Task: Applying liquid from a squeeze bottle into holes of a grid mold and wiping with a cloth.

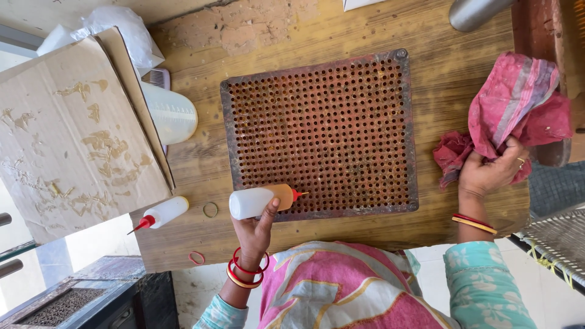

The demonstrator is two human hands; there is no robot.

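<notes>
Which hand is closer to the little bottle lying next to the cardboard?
Left. The left hand, gripping an orange-tipped bottle, is just right of the lying bottle in the picture. The right hand is far across the holed plate, clutching a pink cloth.

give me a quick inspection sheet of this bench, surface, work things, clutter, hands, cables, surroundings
surface: worn wooden table, stained and patchy
job's things: rusty perforated metal plate lying flat; white squeeze bottle with orange liquid and red nozzle lying across the plate's near edge; crumpled pink cloth
clutter: second white squeeze bottle with red tip, glue-smeared cardboard sheet, translucent plastic jug, loose rubber bands
grippers: left hand grips the squeeze bottle; right hand clutches the pink cloth
cables: nothing seen
surroundings: grey metal cylinder at the far edge, woven mesh on the right
</notes>
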